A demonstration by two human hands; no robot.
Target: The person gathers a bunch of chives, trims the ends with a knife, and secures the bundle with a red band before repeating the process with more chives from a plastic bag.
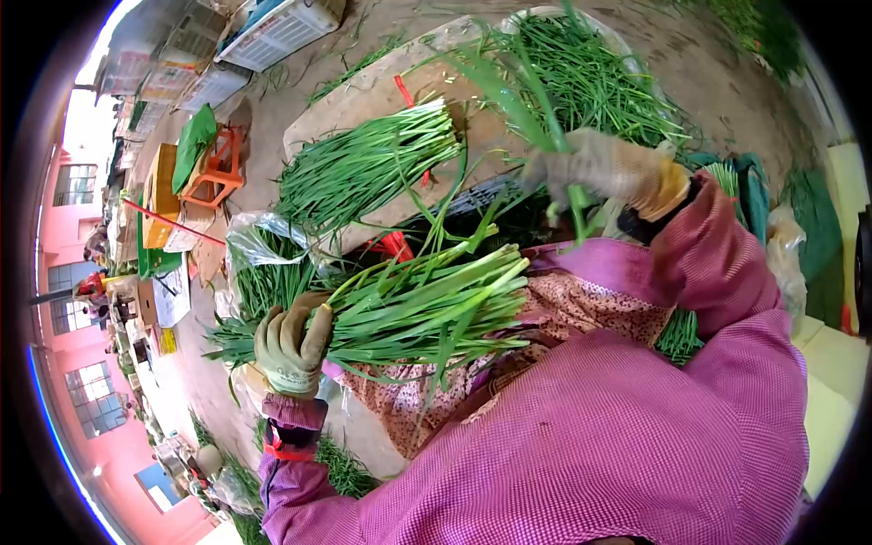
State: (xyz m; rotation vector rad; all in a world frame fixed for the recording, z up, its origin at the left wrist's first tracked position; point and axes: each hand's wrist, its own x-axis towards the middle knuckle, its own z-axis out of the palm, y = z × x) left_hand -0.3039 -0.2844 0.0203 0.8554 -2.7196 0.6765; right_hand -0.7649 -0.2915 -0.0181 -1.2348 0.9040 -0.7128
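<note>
My left hand (295, 350), in a pale work glove, is wrapped round the leafy part of a loose bunch of garlic chives (436, 313). This bunch lies across my lap, its pale cut ends pointing right. Raised to the right of it, my gloved right hand (595, 173) is closed on a few long green chive leaves (518, 104), blurred by motion. Beyond the held bunch, a thick bundle of chives (363, 168) rests on a board (363, 98), with red strips (403, 89) showing beside it.
A large heap of loose chives (586, 82) sits at the board's far right. More chives in clear plastic (268, 241) lie at the left. An orange stool (216, 168) and white crates (282, 36) stand farther off. Loose greens (341, 468) lie on the floor.
</note>
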